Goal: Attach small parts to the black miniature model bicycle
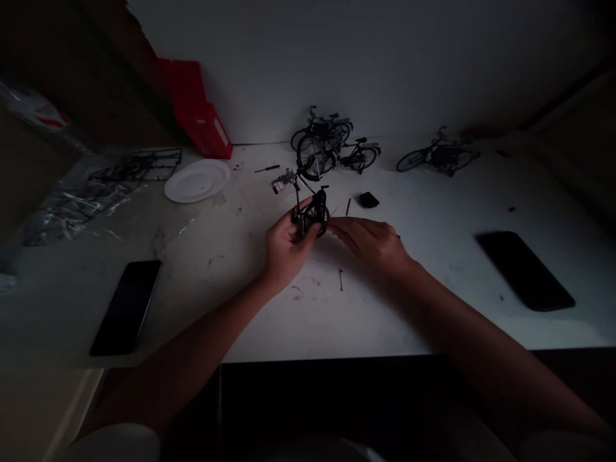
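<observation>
My left hand (289,247) is closed around a small black model bicycle (317,208), thumb and fingers at its wheel. The bicycle is held up off the table, with its other wheel pointing away from me. My right hand (373,240) meets it from the right, fingertips together at the lower wheel. What those fingertips pinch is hidden; a short dark tip shows just beyond the knuckles. A thin small part (341,280) lies on the table below the hands. Behind them are a dark rod (348,206) and a black block-like piece (369,199).
Finished-looking model bicycles (363,156) stand at the back, another (437,156) to the right. A white plate (197,181), a red box (206,122), a thin screwdriver-like tool (267,169) and bagged black part frames (91,199) are left. Phones (126,308) (527,271) lie on both sides.
</observation>
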Motion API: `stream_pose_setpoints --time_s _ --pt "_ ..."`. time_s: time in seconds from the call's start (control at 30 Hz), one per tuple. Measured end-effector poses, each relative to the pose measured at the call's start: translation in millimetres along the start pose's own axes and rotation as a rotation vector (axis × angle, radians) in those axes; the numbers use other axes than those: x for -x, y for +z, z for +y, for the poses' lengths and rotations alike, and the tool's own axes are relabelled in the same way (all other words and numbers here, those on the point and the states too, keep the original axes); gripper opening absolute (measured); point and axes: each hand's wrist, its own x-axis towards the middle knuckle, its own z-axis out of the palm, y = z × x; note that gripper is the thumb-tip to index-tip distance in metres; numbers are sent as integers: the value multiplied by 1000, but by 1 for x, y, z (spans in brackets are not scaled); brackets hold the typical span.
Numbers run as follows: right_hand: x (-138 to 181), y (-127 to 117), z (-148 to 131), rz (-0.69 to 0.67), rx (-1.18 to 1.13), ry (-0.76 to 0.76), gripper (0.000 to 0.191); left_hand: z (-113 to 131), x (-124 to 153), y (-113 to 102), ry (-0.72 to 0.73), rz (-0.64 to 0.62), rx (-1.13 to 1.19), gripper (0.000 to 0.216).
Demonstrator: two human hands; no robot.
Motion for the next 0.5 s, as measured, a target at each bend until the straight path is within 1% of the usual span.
stream_pose_setpoints --time_s 0.1,0.2,0.27,0.4,0.5 --pt "-2 1 0 46 58 -26 16 1 5 2 21 -2 -22 60" --pt "-2 5 1 104 114 -32 21 2 8 4 4 0 -2 60" --pt "-1 7 0 110 135 -27 27 4 9 5 -23 14 11 61" --pt "-2 8 -3 76 154 4 47 11 11 8 -117 9 44 65" --pt "-3 8 -4 102 128 26 54 15 14 11 -185 -9 102 65"
